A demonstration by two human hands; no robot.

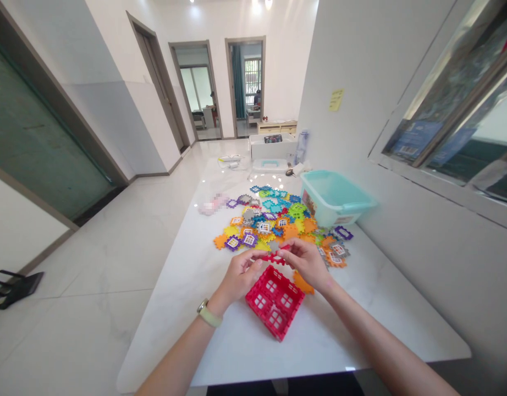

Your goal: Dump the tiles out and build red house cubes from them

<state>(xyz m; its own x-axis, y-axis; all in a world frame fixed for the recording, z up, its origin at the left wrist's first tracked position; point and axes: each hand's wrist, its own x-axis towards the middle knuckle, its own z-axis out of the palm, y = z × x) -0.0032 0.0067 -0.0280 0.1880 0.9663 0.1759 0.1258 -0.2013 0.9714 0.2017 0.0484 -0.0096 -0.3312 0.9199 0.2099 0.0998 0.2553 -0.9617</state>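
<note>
Between my two hands is a red interlocking plastic building piece [274, 257], partly covered by my fingers. My left hand [243, 273], with a pale green watch on its wrist, pinches its left end. The fingers of my right hand [306, 263] are closed on its right end. Just below the hands, a red open box [275, 302] built from window-patterned pieces rests on the table. An orange piece [303, 282] lies flat beside the box, under my right hand. Beyond my hands spreads a pile of colourful interlocking pieces [290, 231].
A mint-green plastic bin [340, 210] stands right of the pile, near the wall. Further back on the white table [175, 324] are a white box [274, 147] with a phone on top, a clear bottle [302, 146] and a white cable [232, 164].
</note>
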